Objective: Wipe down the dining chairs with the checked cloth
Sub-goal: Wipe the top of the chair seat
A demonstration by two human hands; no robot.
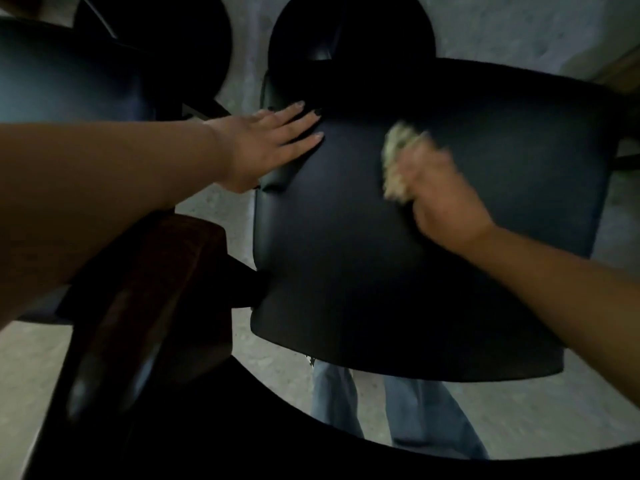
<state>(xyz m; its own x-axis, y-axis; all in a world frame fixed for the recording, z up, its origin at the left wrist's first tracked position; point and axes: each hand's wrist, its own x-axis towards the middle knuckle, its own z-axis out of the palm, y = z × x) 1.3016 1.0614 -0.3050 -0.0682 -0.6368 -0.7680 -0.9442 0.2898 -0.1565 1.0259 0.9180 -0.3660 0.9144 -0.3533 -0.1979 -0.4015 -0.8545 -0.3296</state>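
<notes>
Left forearm [104, 188]: nearest the lens, reaching to the chair seat.
Chair seat [346, 271]: dark, padded, landmark.
Left hand [266, 147]: fingers spread flat on seat's far-left corner, steadying.
Right hand [440, 195]: blurred, curled around checked cloth [398, 161], pressed on seat's far-centre.
Neighbouring chair [69, 74]: left of seat, apparently unwiped.
Advice: overlap strokes toward near edge; keep the brace firm.

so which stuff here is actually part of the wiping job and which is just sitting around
Part of the job:
- cloth, bunched in the right hand
- black chair seat being wiped
- left hand, flat on the seat
- second dark chair at left

Just around:
- brown wooden piece at lower left
- floor
</notes>
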